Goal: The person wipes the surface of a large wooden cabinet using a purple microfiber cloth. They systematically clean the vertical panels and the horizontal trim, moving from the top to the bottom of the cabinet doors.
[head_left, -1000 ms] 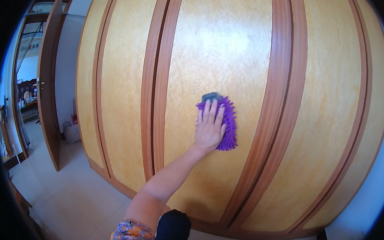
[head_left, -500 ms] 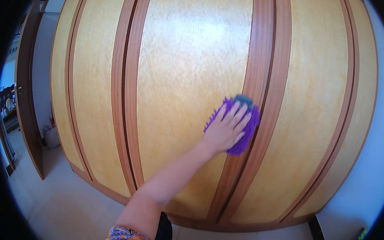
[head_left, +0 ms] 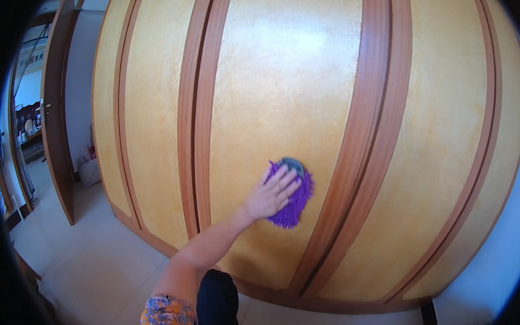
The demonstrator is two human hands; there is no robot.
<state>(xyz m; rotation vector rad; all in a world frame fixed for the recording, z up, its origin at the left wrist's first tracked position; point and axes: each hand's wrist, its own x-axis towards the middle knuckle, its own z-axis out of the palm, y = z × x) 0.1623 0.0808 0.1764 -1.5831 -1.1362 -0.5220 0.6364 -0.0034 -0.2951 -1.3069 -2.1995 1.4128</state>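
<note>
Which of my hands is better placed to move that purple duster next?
Probably your left hand: it lies spread on the purple duster, in front of the yellow panel, while your right hand is out of view.

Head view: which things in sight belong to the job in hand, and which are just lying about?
In the job:
- left hand, fingers spread over the mitt
- shaggy purple mitt, grey at its upper end
- yellow panel behind the mitt

Just about:
- open brown door, at the left
- pale basket on the floor near the door
- small items beyond the doorway, too small to identify
</note>
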